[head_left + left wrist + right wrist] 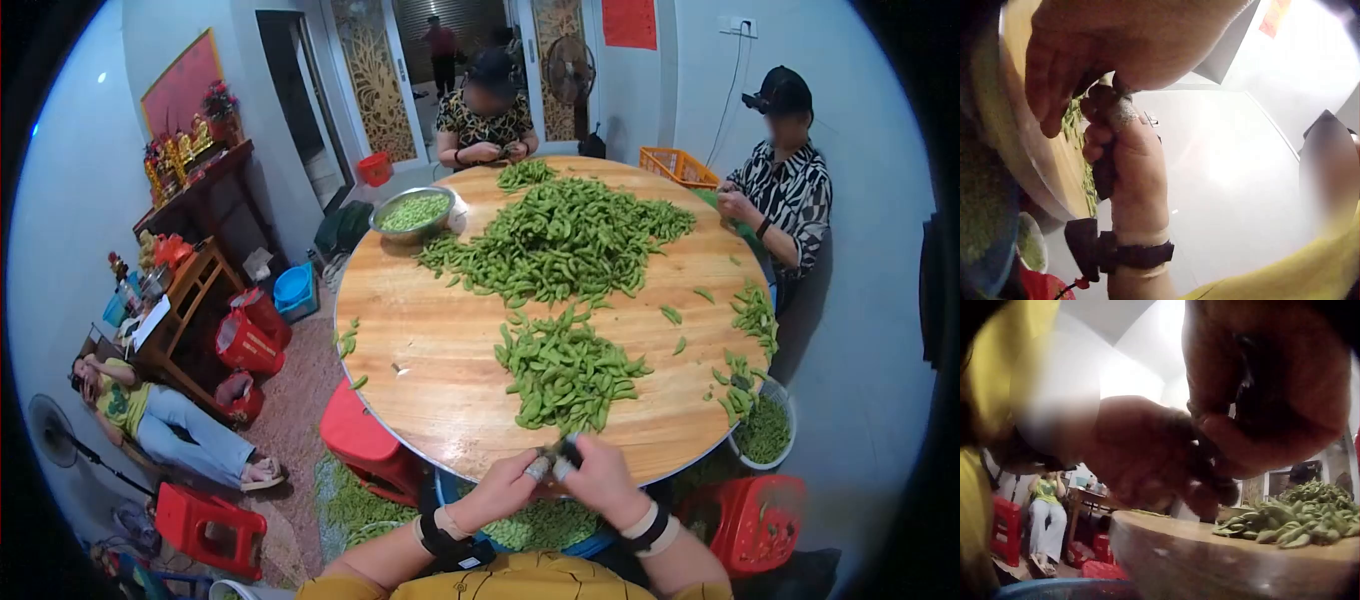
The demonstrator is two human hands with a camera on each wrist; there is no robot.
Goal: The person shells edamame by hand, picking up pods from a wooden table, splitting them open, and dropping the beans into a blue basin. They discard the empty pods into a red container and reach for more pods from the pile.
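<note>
Both hands meet just over the table's near edge, thumbs toward each other. My left hand (508, 488) and right hand (600, 478) pinch a green bean pod between their fingertips; the fingers hide most of it. Pale wrapping (1125, 112) covers the right thumb, and the left thumb is wrapped too. Something dark (1105, 175) shows inside the right hand's curled fingers; I cannot tell what it is. A pile of green bean pods (570, 370) lies right beyond the hands. Below them, light green beans (540, 525) fill a blue-rimmed basin (1066, 589).
A larger pod heap (580, 240) covers the middle of the round wooden table (430, 340), beside a metal bowl (408, 236) of shelled beans. Two people sit across the table. Red stools (370, 440) and a white bucket (770, 460) stand around its near side.
</note>
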